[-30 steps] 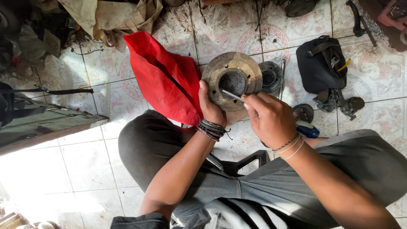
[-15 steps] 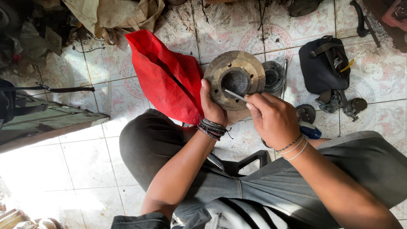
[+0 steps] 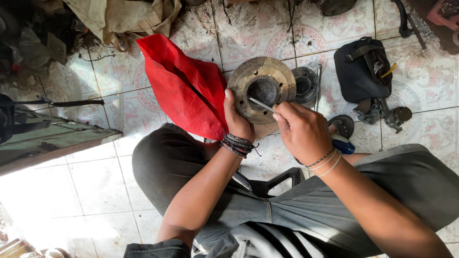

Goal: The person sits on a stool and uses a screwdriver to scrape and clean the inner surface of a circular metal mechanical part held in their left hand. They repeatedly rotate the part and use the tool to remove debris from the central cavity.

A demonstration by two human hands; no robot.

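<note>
Rusty metal is the main thing in the head view: one round disc [image 3: 261, 89] with a deep dark hole in the middle, sitting on the tiled floor [image 3: 95, 186] just past the person's knees. One thin metal rod [image 3: 260, 104] too, its tip poking into that hole. Two hands on the job. The left hand [image 3: 237, 120] is curled over the near left edge of the disc, thumb up along the rim, gripping it. The right hand [image 3: 302, 131] is closed around the rod, pinching it between thumb and fingers, wrist bent in from the right. A red cloth [image 3: 184, 88] lies crumpled just left of the disc. A smaller dark round part [image 3: 305, 85] touches the disc's right side. Further right sits one black bag [image 3: 361, 71].
</note>
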